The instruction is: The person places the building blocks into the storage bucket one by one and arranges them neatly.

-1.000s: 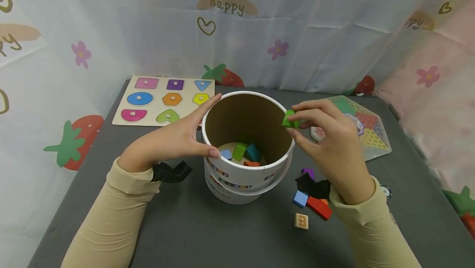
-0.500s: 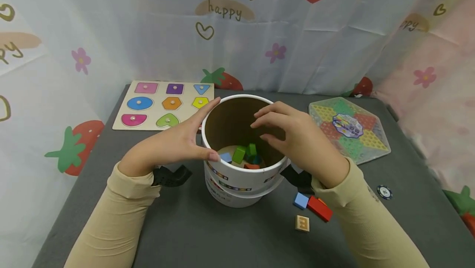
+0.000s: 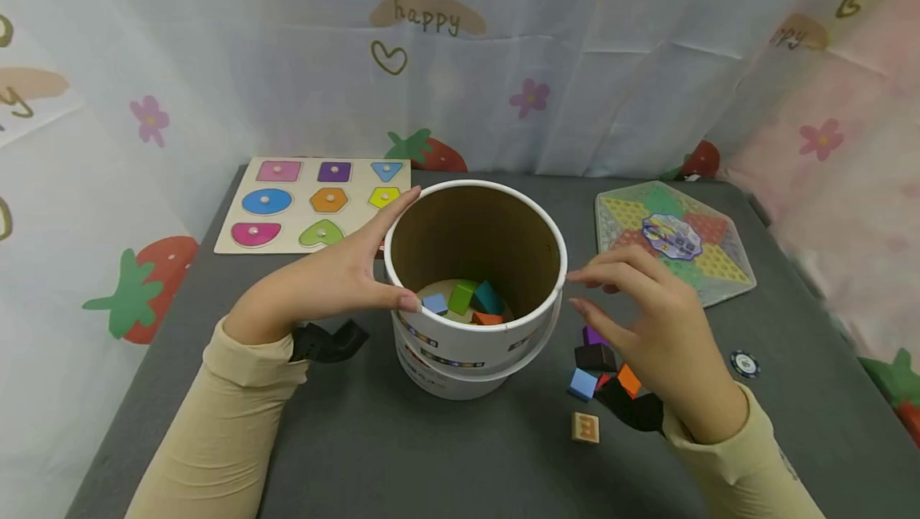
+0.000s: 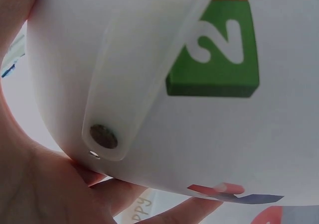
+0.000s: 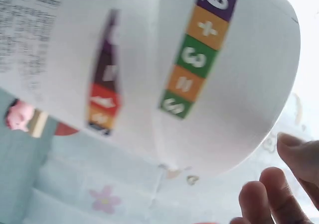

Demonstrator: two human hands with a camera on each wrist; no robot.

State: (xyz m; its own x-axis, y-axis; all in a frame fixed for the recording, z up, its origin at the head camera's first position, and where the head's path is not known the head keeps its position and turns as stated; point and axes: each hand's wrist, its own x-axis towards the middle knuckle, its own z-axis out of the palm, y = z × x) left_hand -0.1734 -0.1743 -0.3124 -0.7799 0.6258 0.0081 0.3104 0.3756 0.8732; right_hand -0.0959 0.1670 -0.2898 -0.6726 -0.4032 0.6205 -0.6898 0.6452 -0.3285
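A white bucket (image 3: pixel 460 351) stands upright on the grey table. My left hand (image 3: pixel 323 287) grips its left rim, thumb on the near edge and fingers round the far left side. Deep inside lie a light blue block (image 3: pixel 434 303), a green block (image 3: pixel 462 296), a teal block (image 3: pixel 489 297) and an orange-red block (image 3: pixel 487 318); the near wall hides part of the bottom. My right hand (image 3: pixel 654 327) hovers just right of the bucket with loosely bent fingers and nothing between them. In the right wrist view, its fingertips (image 5: pixel 254 199) are beside the bucket's printed wall.
Below my right hand lie a purple block (image 3: pixel 592 335), a dark block (image 3: pixel 595 357), a blue block (image 3: pixel 582 383), an orange block (image 3: pixel 628 380) and a wooden tile (image 3: pixel 585 427). A shape puzzle board (image 3: pixel 287 207), hexagonal game box (image 3: pixel 676 239) and round chip (image 3: pixel 744 363) surround them.
My right hand carried a green block over the bucket, let it drop inside, then drew back to the right. The dropped block is out of sight. My left hand stays on the rim.
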